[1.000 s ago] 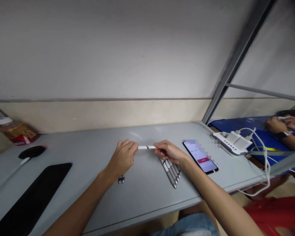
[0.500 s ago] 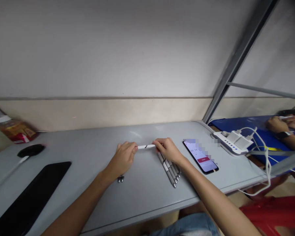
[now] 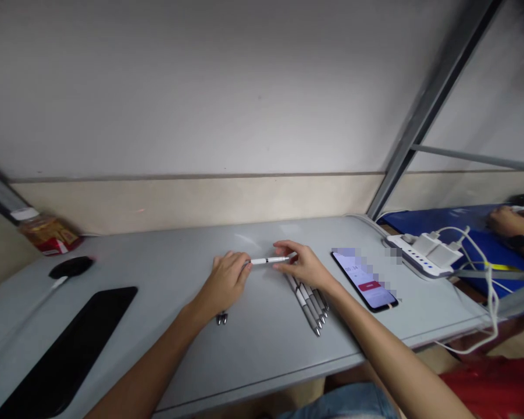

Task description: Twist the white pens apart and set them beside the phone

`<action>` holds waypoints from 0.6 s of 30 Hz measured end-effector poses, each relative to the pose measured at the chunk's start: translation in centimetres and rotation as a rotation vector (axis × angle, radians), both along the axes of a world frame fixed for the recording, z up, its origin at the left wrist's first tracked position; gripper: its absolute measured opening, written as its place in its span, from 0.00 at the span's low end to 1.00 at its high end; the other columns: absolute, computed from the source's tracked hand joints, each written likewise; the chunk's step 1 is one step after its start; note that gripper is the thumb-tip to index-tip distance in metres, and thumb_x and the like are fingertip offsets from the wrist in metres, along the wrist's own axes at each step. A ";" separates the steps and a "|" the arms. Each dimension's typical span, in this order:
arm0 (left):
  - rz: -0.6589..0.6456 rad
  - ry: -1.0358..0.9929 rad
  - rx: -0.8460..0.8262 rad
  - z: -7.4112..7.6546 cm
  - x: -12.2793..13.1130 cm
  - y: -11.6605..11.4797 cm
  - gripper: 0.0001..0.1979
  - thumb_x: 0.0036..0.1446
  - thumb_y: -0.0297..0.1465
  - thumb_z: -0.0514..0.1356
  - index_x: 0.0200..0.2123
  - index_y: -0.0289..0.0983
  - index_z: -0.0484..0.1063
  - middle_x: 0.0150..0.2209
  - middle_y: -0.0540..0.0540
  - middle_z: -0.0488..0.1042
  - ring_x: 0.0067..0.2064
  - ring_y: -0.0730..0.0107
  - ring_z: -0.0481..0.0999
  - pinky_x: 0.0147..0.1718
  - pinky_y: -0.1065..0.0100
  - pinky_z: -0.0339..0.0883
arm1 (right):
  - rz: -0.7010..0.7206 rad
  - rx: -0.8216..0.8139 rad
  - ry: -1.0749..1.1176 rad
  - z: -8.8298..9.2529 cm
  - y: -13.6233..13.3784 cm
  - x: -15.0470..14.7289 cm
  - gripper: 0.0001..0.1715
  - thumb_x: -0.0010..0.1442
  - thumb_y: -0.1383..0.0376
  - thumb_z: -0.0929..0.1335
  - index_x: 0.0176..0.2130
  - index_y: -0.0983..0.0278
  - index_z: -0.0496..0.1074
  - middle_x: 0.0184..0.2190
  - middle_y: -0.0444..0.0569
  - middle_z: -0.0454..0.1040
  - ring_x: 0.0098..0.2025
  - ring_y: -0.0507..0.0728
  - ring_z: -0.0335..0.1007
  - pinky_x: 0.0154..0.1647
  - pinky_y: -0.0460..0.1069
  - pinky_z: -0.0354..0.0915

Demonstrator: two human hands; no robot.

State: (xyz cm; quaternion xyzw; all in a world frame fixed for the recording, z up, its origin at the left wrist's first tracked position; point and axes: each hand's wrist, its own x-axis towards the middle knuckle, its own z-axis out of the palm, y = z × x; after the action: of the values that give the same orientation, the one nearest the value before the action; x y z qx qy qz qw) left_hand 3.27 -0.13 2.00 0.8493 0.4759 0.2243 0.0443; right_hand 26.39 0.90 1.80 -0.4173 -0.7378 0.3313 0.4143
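Note:
A white pen (image 3: pixel 262 261) with a dark band lies level above the grey desk, its left end pinched in the closed fingers of my left hand (image 3: pixel 230 276). Around the pen's right end, the thumb and fingers of my right hand (image 3: pixel 303 266) are parted; whether any finger touches it I cannot tell. Below my right hand, several grey-and-white pens (image 3: pixel 307 302) rest side by side with silver tips towards me. Two small dark shiny pieces (image 3: pixel 222 319) show beside my left wrist, partly hidden by it.
A lit phone (image 3: pixel 364 279) and a white power strip (image 3: pixel 419 256) with cables are on the right. To the left sit a black flat slab (image 3: pixel 70 349), a black round pad (image 3: pixel 71 267) and a bottle (image 3: pixel 50 233). Another person's hands (image 3: pixel 512 224) are over a blue surface.
The fingers of my right hand have parted from their grip on the pen, showing more of its right end. My left hand still pinches it. The whole view has shifted slightly.

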 end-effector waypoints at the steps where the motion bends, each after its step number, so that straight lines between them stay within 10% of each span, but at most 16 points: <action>1: -0.006 0.006 -0.002 0.0 0.0 0.0 0.13 0.67 0.34 0.45 0.36 0.39 0.66 0.36 0.48 0.72 0.41 0.63 0.67 0.40 0.62 0.53 | 0.004 -0.022 -0.018 0.0 0.0 0.0 0.15 0.57 0.61 0.68 0.44 0.64 0.73 0.34 0.48 0.74 0.35 0.54 0.68 0.34 0.48 0.62; 18: -0.006 0.039 0.049 0.0 -0.4 0.3 0.14 0.68 0.34 0.42 0.38 0.39 0.66 0.37 0.48 0.72 0.41 0.64 0.67 0.41 0.62 0.52 | -0.001 0.030 0.001 0.2 -0.1 -0.2 0.16 0.58 0.59 0.69 0.45 0.64 0.72 0.35 0.47 0.74 0.34 0.52 0.68 0.34 0.46 0.62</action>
State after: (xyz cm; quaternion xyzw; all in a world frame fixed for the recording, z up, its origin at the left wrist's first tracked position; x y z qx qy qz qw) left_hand 2.91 0.14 2.04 0.8558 0.4684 0.2190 0.0149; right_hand 26.15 0.76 1.99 -0.4112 -0.7422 0.3204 0.4212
